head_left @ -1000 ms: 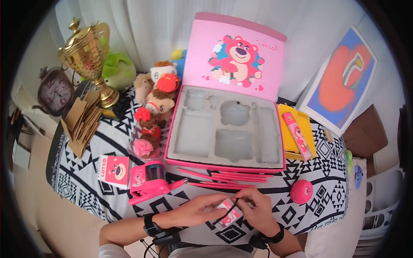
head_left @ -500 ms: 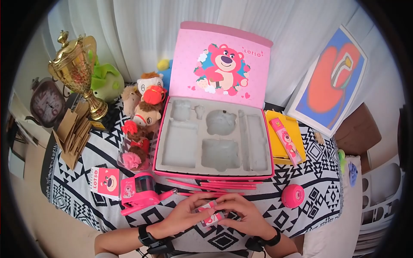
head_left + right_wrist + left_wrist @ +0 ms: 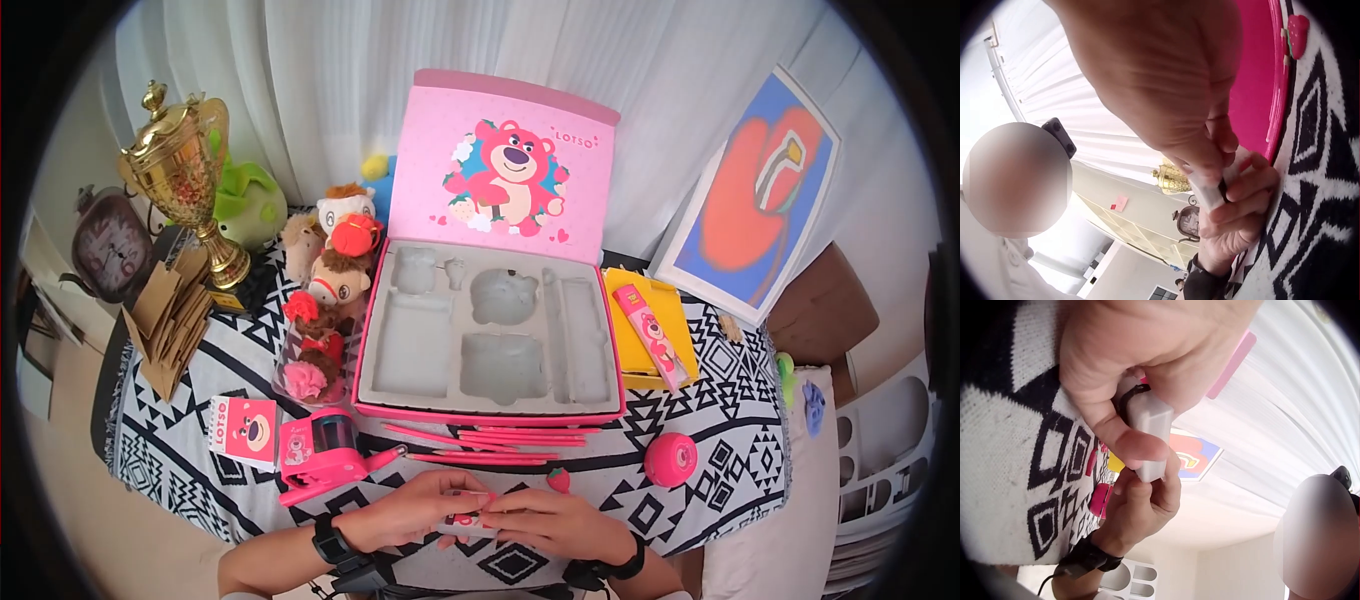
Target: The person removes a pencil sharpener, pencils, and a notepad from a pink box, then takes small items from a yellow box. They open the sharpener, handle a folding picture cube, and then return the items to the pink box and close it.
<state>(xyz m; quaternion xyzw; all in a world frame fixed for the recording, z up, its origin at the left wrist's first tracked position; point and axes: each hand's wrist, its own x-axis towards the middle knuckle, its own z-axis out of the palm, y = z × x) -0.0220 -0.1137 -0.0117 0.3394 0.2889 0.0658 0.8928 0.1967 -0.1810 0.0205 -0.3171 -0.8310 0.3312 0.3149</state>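
Low at the table's near side, my left hand (image 3: pixel 405 512) and right hand (image 3: pixel 560 522) hold one small plastic case (image 3: pixel 472 522) with a pink bear print between them. The left wrist view shows its cloudy white side (image 3: pixel 1152 422), pinched by the left thumb and fingers, and a black cord (image 3: pixel 1132 397) lying against it. Right fingers grip the case's other end, and hide part of it. Just beyond the right hand lies a small red strawberry-shaped piece (image 3: pixel 558 481) with a green top.
Pink pencils (image 3: pixel 500 440) lie before an open pink gift box (image 3: pixel 490 408) with a moulded grey insert. A pink sharpener (image 3: pixel 325 455) and notepad (image 3: pixel 245 432) sit left, a round pink case (image 3: pixel 671 460) right. Plush toys (image 3: pixel 340 275) and a gold trophy (image 3: pixel 190 190) stand behind.
One second ago the right hand pinched the black cord raised above the case; now the cord is down by the case and both hands grip it. The strawberry piece has come into view.
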